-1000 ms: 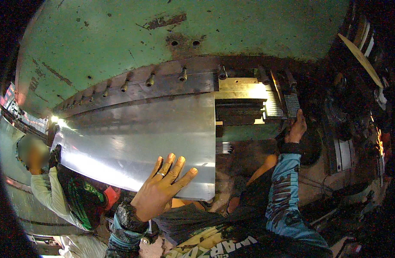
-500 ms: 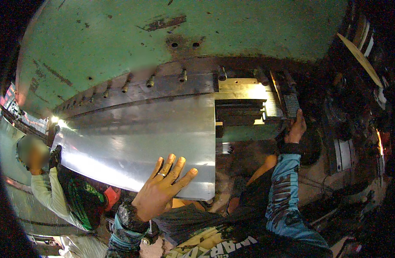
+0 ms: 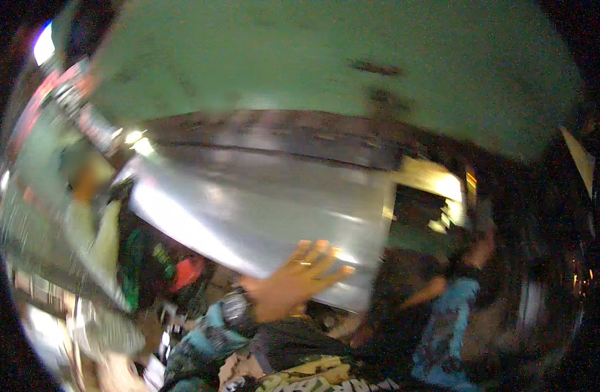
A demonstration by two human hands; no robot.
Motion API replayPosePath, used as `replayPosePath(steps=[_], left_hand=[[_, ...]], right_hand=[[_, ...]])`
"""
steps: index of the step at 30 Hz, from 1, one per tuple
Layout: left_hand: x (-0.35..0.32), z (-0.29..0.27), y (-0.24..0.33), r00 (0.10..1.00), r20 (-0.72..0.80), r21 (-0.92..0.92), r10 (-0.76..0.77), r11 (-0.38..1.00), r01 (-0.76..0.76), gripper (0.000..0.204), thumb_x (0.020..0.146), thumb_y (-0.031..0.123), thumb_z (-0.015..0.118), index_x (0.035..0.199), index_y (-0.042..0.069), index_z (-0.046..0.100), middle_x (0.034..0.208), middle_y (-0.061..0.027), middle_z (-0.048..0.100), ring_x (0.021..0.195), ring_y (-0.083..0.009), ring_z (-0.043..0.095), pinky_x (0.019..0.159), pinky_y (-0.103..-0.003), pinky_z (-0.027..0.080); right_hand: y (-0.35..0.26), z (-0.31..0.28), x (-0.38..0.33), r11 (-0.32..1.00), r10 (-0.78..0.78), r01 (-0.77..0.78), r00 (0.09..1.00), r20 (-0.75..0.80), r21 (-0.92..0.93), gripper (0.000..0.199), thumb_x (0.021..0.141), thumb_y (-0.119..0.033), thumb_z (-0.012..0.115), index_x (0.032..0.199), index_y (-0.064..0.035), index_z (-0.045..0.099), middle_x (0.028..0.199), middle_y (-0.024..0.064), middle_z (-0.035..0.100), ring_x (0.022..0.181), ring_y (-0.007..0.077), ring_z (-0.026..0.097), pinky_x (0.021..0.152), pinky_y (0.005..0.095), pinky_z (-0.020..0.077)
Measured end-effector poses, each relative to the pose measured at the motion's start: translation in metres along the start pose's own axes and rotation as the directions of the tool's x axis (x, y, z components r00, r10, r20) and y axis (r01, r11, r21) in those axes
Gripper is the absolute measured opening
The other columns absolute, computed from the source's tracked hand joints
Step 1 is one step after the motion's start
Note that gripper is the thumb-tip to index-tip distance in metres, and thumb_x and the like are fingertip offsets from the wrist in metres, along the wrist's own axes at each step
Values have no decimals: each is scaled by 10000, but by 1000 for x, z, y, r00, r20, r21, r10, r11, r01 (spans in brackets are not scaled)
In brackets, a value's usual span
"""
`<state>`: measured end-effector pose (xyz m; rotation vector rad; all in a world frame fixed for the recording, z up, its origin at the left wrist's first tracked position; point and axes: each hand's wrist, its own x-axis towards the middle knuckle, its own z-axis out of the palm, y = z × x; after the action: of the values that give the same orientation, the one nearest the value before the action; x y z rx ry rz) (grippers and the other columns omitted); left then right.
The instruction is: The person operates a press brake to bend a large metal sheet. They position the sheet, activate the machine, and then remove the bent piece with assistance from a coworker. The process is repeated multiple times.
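Observation:
The picture is blurred by motion. A large shiny metal sheet lies in front of me under the green body of a big machine. My left hand, with a watch on the wrist, rests flat with spread fingers on the sheet's near edge. My right hand, in a blue patterned sleeve, reaches up into the dark machine parts right of the sheet; what it touches is too blurred to tell. A co-worker's hand is at the sheet's left end.
The co-worker in a pale sleeve and green clothing stands close at the left. A brightly lit yellowish machine block sits right of the sheet. Dark machine parts fill the right side.
My head has swung, so the whole view is tilted and blurred. My left hand stays on the sheet's near edge; my right arm remains raised at the right.

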<state>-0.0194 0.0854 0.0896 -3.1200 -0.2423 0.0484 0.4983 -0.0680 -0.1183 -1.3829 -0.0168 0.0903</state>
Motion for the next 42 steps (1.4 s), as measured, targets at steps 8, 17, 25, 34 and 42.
replayPosePath(steps=[8, 17, 25, 34, 42], left_hand=[[5, 32, -5, 997, -77, -113, -10, 994, 1, 1092, 756, 193, 823, 1671, 231, 227, 1696, -231, 275, 1568, -450, 272, 1293, -627, 180], [6, 36, -7, 990, -141, -124, 4, 992, -22, 1036, 756, 166, 781, 1654, 223, 268, 1685, -242, 286, 1576, -470, 234, 1295, -646, 137], [8, 43, -7, 979, -202, -139, -1, 990, -27, 978, 774, 182, 748, 1639, 231, 294, 1669, -251, 317, 1562, -474, 273, 1279, -662, 179], [13, 57, -11, 969, -248, -114, 2, 993, -31, 950, 807, 198, 746, 1638, 240, 289, 1673, -259, 307, 1559, -476, 279, 1274, -669, 179], [8, 50, -12, 974, -223, -169, 38, 983, -77, 1059, 736, 159, 791, 1652, 222, 263, 1672, -281, 291, 1555, -496, 270, 1272, -689, 149]], right_hand=[[-20, 21, 8, 1000, 27, -26, 995, 98, -9, 481, 1037, -419, 642, 1346, -52, 680, 1146, 106, 674, 918, 211, 624, 758, 388, 520], [-32, 44, 1, 999, 43, -42, 989, 141, -5, 475, 1039, -410, 637, 1354, -55, 674, 1170, 105, 667, 939, 212, 621, 774, 391, 518], [-38, 46, 0, 999, 39, -39, 988, 151, -2, 471, 1041, -401, 633, 1362, -58, 669, 1191, 105, 661, 957, 214, 619, 788, 393, 516], [-39, 44, -2, 999, 46, -48, 986, 159, 5, 466, 1043, -392, 629, 1370, -61, 664, 1215, 104, 654, 978, 215, 617, 804, 396, 514], [-39, 51, -5, 999, 49, -52, 984, 173, 11, 462, 1045, -383, 625, 1377, -64, 659, 1236, 103, 648, 996, 217, 614, 818, 399, 512]])
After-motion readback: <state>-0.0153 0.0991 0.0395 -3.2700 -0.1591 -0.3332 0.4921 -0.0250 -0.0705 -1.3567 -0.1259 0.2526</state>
